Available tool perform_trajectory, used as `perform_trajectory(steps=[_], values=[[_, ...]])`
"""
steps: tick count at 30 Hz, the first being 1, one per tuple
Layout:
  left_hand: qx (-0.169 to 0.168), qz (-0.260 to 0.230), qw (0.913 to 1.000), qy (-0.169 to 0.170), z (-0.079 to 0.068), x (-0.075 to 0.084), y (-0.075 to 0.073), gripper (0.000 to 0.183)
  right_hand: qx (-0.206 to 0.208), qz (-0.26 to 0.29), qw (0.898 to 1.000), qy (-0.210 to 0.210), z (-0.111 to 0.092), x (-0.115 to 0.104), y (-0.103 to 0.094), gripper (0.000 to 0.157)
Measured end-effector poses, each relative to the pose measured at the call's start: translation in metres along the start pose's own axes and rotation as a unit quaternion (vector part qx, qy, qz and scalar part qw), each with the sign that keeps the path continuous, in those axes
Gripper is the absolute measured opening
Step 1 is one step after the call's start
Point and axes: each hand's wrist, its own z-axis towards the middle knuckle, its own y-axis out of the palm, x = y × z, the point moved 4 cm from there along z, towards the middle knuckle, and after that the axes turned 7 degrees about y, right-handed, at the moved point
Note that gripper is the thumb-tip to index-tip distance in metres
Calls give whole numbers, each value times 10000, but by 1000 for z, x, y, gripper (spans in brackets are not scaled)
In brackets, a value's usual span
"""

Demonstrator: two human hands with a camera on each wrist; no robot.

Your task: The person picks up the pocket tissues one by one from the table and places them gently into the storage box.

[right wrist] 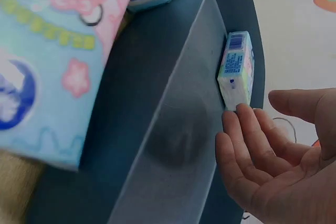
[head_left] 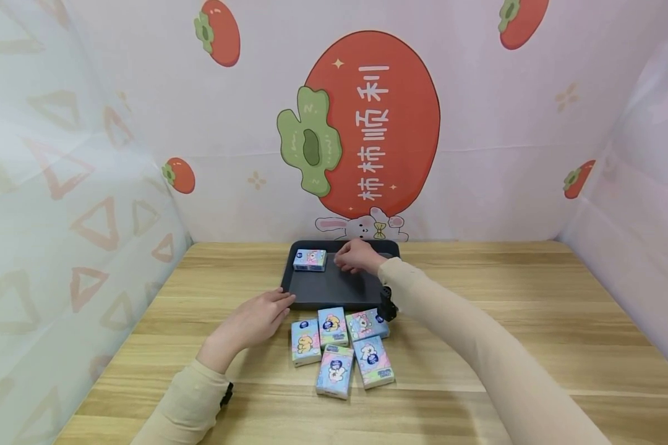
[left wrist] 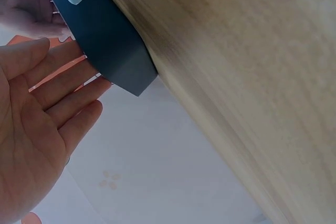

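Note:
A dark rectangular tray [head_left: 323, 288] lies at the back of the table. One small tissue pack [head_left: 310, 260], blue and pink with cartoon prints, rests in its back left corner. My right hand [head_left: 360, 256] hovers over the tray just right of that pack, fingers loosely bent and holding nothing; in the right wrist view its fingertips come close to the pack's end [right wrist: 236, 72]. At the tray's front left corner, my left hand [head_left: 258, 316] touches the rim with extended fingers. Several similar tissue packs, among them a yellow-figured one [head_left: 306, 342], lie in front of the tray.
A wood-grain table [head_left: 495, 290] carries everything. Behind it stands a pale printed backdrop [head_left: 228, 123] with persimmon drawings, and similar cloth hangs at both sides. One tissue pack [head_left: 368, 324] lies right against the tray's front edge, under the right forearm.

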Motion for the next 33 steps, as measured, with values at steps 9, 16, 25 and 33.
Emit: perform_trajectory(steps=[9, 16, 25, 33], values=[[-12, -13, 10000, -19, 0, 0, -2, 35, -48, -463, 9987, -224, -11, 1, -4, 21], [-20, -14, 10000, -35, -1, 0, -2, 35, -16, -803, 9959, -415, -28, -1, -3, 15], [4, -15, 10000, -9, -1, 0, -1, 35, 194, -1088, 9925, -527, -57, 0, -4, 12], [-36, -16, 10000, -17, -1, 1, -1, 35, 549, -1337, 9878, -571, -81, 5, 1, 9]])
